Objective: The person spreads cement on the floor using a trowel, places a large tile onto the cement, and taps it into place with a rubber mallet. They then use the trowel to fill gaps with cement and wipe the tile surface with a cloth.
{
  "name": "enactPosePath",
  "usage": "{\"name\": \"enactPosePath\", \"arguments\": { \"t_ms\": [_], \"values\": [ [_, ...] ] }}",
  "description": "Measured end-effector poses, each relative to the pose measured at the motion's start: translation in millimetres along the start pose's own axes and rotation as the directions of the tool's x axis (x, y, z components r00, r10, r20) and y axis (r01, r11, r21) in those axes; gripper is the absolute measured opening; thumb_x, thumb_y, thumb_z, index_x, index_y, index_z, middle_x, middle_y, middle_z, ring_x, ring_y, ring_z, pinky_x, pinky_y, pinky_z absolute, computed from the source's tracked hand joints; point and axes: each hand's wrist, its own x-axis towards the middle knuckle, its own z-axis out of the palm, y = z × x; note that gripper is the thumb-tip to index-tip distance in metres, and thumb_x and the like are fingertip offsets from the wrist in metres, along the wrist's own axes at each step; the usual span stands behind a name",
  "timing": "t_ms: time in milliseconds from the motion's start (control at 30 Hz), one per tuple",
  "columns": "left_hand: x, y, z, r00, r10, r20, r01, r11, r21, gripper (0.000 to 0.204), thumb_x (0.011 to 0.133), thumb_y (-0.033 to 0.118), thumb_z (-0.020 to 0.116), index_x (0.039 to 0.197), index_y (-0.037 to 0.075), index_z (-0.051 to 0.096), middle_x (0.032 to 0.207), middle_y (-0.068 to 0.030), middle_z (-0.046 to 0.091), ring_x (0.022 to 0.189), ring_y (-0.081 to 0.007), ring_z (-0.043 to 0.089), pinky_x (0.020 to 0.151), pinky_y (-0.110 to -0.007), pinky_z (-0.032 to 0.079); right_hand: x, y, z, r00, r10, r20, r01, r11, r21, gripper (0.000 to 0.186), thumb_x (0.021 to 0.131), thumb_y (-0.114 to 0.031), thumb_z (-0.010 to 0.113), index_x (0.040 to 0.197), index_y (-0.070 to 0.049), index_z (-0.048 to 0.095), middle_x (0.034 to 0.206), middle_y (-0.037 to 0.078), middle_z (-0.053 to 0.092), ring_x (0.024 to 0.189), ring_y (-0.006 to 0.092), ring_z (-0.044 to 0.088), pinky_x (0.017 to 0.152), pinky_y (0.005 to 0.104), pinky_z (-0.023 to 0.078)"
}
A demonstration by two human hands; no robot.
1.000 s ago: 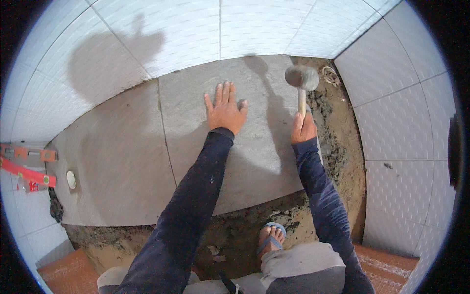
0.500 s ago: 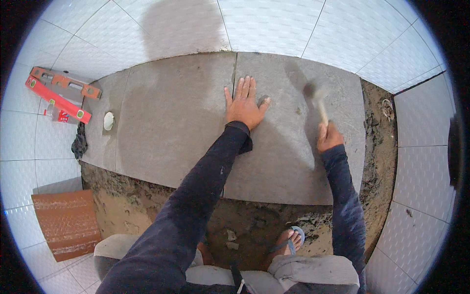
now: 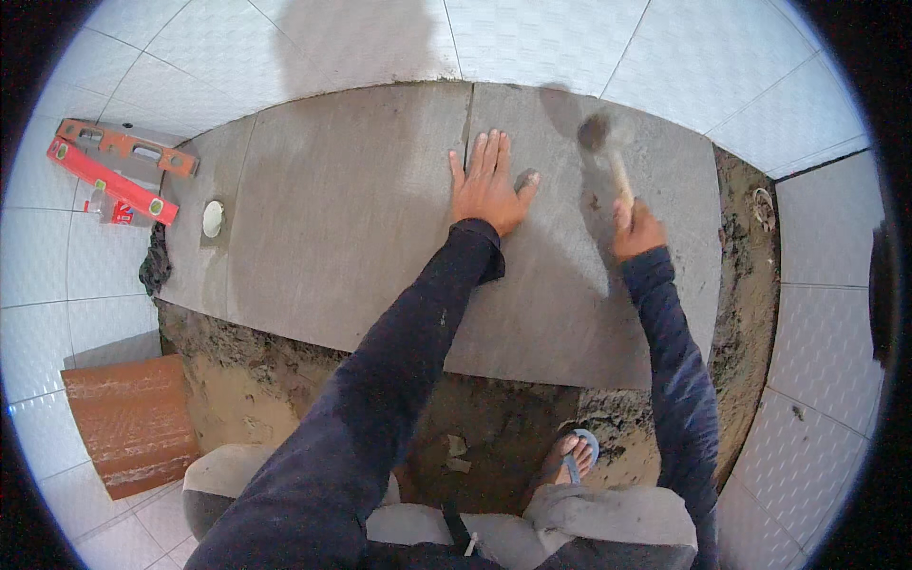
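The person's left hand (image 3: 489,195) lies flat, palm down and fingers spread, with nothing in its grip, across the line where two big grey floor tiles meet. The right hand (image 3: 638,231) is curled tight around the wooden handle of a mallet (image 3: 619,176). The mallet's dark head is blurry and over the far part of the right tile (image 3: 532,304), so one cannot tell if it touches. That tile sits beside the left tile (image 3: 323,218), below the white wall (image 3: 532,47), with wet, muddy ground (image 3: 617,413) along its near and right edges. The step in hand looks like tapping the right tile down while the left hand feels if both tiles are even. The next move seems to call for a soft, straight tap, with the left fingers well apart from the mallet head, and for a good feel along the line, since a hard hit could crack the tile or push one side too low. Far to the left, a red level (image 3: 109,180) and an orange level (image 3: 123,144) lie near a clear bottle (image 3: 106,209), good for checking how flat the tiles are
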Motion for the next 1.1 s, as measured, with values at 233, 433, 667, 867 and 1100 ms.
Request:
{"name": "enactPosePath", "arguments": {
  "t_ms": [233,433,667,867,1100],
  "values": [
    [-21,-36,-6,0.983,0.183,0.007,-0.183,0.983,-0.024,0.078,0.092,0.062,0.048,0.151,0.012,0.037,0.157,-0.0111,0.033,0.147,-0.0267,0.027,0.117,-0.063,0.012,-109,20,-61,0.932,0.33,0.151,-0.356,0.752,0.554,0.032,0.1,-0.033,0.054,0.097,-0.003,0.061,0.067,0.019,0.061,0.06,0.0339,0.064,0.055,0.04,0.048],
    [-27,-36,-16,0.968,0.22,-0.122,-0.228,0.972,-0.059,0.064,0.094,0.049,0.05,0.143,0.008,0.046,0.149,-0.0178,0.042,0.142,-0.0285,0.036,0.115,-0.06,0.021,-183,63,-53,0.992,-0.078,0.095,0.069,0.994,0.089,0.031,0.098,-0.03,0.056,0.111,-0.002,0.06,0.069,0.021,0.061,0.059,0.0363,0.064,0.053,0.0404,0.048],
    [-26,-29,-39,0.983,0.167,0.079,-0.154,0.976,-0.154,0.071,0.093,0.05,0.049,0.148,0.005,0.038,0.155,-0.0147,0.035,0.146,-0.0293,0.028,0.118,-0.058,0.014,-206,33,-60,0.957,0.041,0.287,-0.053,0.998,0.035,0.034,0.099,-0.03,0.056,0.111,0.001,0.059,0.066,0.02,0.063,0.06,0.0392,0.066,0.053,0.0436,0.05],
    [-24,-31,-32,0.991,0.133,0.035,-0.128,0.985,-0.115,0.069,0.093,0.049,0.049,0.148,0.007,0.04,0.155,-0.0144,0.037,0.145,-0.0289,0.03,0.118,-0.059,0.014,-220,25,-51,0.921,-0.363,0.142,0.359,0.932,0.053,0.027,0.097,-0.019,0.058,0.117,-0.001,0.06,0.089,0.024,0.066,0.057,0.0379,0.062,0.051,0.0415,0.05],
    [-25,-30,-37,0.989,0.145,0.027,-0.141,0.984,-0.105,0.067,0.093,0.049,0.049,0.147,0.009,0.042,0.155,-0.0144,0.036,0.146,-0.0279,0.029,0.118,-0.061,0.013,-212,16,-50,0.955,-0.066,0.288,0.08,0.996,-0.035,0.035,0.097,-0.027,0.058,0.118,0.001,0.059,0.068,0.027,0.061,0.058,0.046,0.06,0.051,0.05,0.046]
  ]
}}
